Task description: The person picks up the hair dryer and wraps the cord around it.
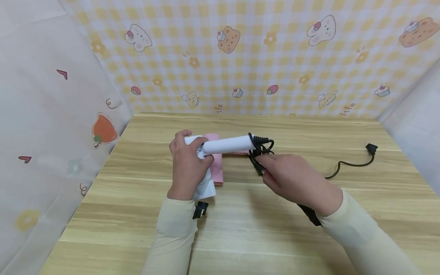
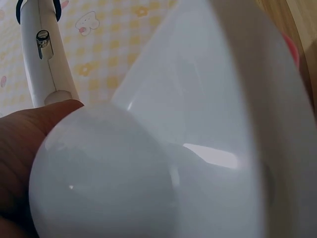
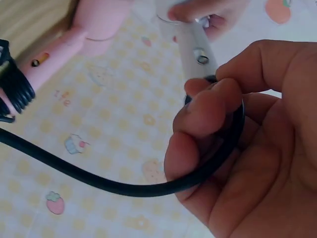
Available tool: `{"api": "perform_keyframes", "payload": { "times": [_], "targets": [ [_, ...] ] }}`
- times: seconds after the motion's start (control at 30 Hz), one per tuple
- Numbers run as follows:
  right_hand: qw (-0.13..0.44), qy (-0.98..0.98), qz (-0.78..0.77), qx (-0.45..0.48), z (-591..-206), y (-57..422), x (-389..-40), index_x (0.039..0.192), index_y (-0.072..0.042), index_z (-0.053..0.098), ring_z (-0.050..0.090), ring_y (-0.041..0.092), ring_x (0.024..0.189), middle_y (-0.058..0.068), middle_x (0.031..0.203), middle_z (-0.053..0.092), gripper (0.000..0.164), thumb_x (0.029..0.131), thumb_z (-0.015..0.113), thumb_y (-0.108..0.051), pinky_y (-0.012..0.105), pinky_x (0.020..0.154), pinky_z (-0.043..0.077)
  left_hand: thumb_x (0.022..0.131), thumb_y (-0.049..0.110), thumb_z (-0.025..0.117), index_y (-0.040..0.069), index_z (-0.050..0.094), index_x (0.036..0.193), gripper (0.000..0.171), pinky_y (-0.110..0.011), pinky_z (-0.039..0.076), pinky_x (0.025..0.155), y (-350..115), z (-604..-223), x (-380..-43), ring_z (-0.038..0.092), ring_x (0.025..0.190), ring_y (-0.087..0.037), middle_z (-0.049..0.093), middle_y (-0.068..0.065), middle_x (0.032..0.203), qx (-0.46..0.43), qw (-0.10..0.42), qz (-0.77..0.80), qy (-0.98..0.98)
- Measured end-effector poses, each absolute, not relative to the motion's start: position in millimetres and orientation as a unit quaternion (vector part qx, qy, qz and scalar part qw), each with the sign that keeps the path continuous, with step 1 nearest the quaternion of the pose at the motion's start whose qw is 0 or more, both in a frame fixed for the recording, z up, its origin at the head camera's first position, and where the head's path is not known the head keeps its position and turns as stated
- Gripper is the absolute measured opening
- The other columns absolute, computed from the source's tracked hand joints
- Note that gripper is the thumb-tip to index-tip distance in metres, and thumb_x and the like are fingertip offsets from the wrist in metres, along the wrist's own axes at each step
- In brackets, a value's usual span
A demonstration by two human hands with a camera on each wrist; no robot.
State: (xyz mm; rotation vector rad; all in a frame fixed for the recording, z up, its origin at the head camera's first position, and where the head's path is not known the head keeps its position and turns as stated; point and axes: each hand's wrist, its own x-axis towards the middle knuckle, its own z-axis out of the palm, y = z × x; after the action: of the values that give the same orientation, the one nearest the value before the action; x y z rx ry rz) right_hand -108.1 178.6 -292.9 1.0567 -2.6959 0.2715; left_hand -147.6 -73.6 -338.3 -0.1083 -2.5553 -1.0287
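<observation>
We hold a white hair dryer point(image 1: 228, 145) over a wooden table point(image 1: 120, 214).
Our left hand point(image 1: 191, 166) grips its body; our right hand point(image 1: 295, 181) is curled round its black cord point(image 3: 133, 190). Steady dryer, loose coils: that should avoid kinks.

Passage: tabletop point(image 1: 247, 236) between the forearms. Obstacles: white dryer point(image 1: 228, 145) and looped cord point(image 1: 262, 141), bridging left hand point(image 1: 189, 166) to right hand point(image 1: 299, 181); pink dryer point(image 1: 217, 172), just right of left grip; trailing cord point(image 1: 357, 165), right of right grip.
</observation>
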Motion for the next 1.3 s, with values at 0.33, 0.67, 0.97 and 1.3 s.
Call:
{"api": "perform_keyframes", "payload": {
  "times": [0.33, 0.67, 0.97, 1.3],
  "targets": [
    [0.224, -0.872, 0.150, 0.409, -276, 185, -109, 0.091, -0.009, 0.064, 0.043, 0.007, 0.062, -0.006, 0.075, 0.056, 0.013, 0.082, 0.065, 0.000, 0.027, 0.054, 0.041, 0.072, 0.007, 0.080, 0.011, 0.075, 0.107, 0.036, -0.049, 0.041, 0.094, -72, -339, -148, 0.030, 0.125, -0.041, 0.041, -0.017, 0.128, -0.040, 0.193, -0.366, -0.909],
    [0.254, -0.852, 0.180, 0.420, -264, 184, -117, 0.095, -0.005, 0.070, 0.050, 0.010, 0.065, 0.000, 0.085, 0.062, 0.020, 0.078, 0.078, 0.003, 0.029, 0.055, 0.043, 0.072, 0.006, 0.080, 0.011, 0.075, 0.107, 0.036, -0.050, 0.042, 0.094, -71, -338, -147, 0.031, 0.124, -0.042, 0.041, -0.017, 0.127, -0.051, 0.199, -0.364, -0.908],
    [0.255, -0.846, 0.211, 0.417, -255, 183, -128, 0.101, -0.002, 0.069, 0.056, 0.013, 0.073, 0.004, 0.093, 0.064, 0.025, 0.080, 0.074, 0.011, 0.031, 0.063, 0.048, 0.072, 0.006, 0.080, 0.011, 0.075, 0.108, 0.037, -0.051, 0.041, 0.095, -71, -336, -147, 0.030, 0.124, -0.043, 0.041, -0.017, 0.127, -0.057, 0.205, -0.357, -0.910],
    [0.222, -0.853, 0.246, 0.404, -252, 185, -146, 0.104, -0.003, 0.070, 0.061, 0.012, 0.080, 0.003, 0.098, 0.067, 0.021, 0.086, 0.072, 0.005, 0.031, 0.069, 0.050, 0.073, 0.007, 0.082, 0.011, 0.075, 0.109, 0.037, -0.052, 0.042, 0.095, -70, -334, -146, 0.030, 0.126, -0.043, 0.041, -0.018, 0.128, -0.064, 0.203, -0.348, -0.913]
  ]
}}
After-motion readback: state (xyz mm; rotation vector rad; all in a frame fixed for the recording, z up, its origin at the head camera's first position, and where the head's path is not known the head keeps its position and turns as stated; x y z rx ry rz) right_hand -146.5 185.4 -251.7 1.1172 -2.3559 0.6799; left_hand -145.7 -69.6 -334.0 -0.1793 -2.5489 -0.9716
